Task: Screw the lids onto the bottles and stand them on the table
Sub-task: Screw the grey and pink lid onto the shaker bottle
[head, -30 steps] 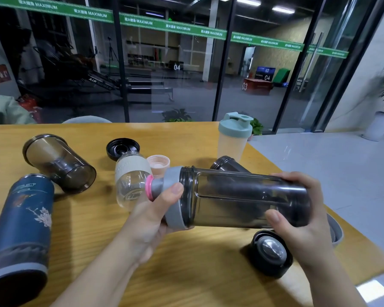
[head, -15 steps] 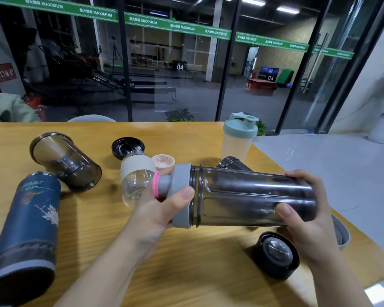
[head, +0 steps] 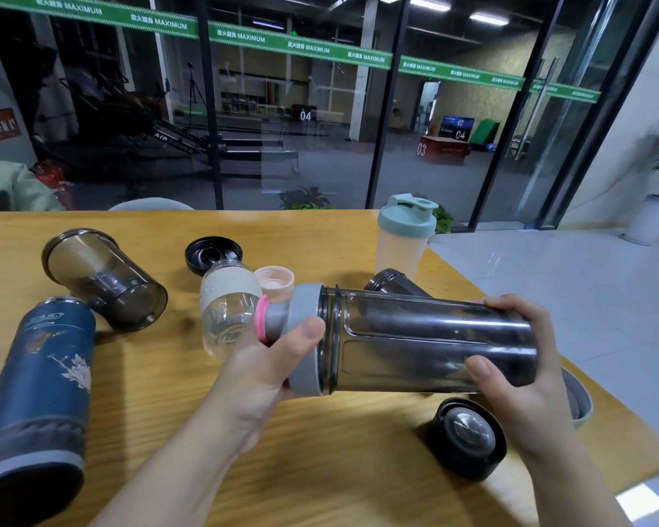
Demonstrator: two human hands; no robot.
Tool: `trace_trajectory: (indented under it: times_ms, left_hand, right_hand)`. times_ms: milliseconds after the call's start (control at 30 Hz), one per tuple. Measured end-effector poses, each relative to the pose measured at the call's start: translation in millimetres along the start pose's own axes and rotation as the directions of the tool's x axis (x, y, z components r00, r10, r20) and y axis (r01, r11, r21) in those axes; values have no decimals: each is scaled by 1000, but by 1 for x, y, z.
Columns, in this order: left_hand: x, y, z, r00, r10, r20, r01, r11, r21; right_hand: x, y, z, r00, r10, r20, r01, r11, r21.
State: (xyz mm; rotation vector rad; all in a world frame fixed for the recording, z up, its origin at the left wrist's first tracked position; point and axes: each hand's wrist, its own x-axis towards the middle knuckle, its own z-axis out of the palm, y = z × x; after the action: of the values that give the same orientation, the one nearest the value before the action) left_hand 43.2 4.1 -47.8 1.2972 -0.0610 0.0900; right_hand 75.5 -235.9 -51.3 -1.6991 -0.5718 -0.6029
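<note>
Above the wooden surface (head: 168, 431), the left hand (head: 261, 368) is gripping the grey lid (head: 305, 338) while right hand (head: 525, 378) fingers are wrapping the smoky bottle (head: 427, 348).

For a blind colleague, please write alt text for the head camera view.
Two hands hold a smoky dark bottle sideways above a wooden table: the left hand grips its grey lid, the right hand grips its base. On the table one shaker bottle stands capped, while other bottles and loose lids lie around.
</note>
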Motion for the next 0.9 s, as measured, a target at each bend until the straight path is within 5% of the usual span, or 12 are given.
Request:
trace_trajectory:
  times_ms: [533, 733, 900]
  left_hand:
    - [-2, 2, 0, 999, 9, 48, -10, 999, 39]
    - [-2, 0, 3, 1000, 23, -15, -22, 999, 27]
    - [2, -2, -3, 998, -17, 62, 17, 1000, 5]
  right_hand:
    - [3, -4, -2, 996, -90, 22, 89, 994, 55]
    - [3, -2, 1, 999, -30, 12, 30, 999, 35]
    - [5, -1, -4, 995, 102, 12, -102, 994, 38]
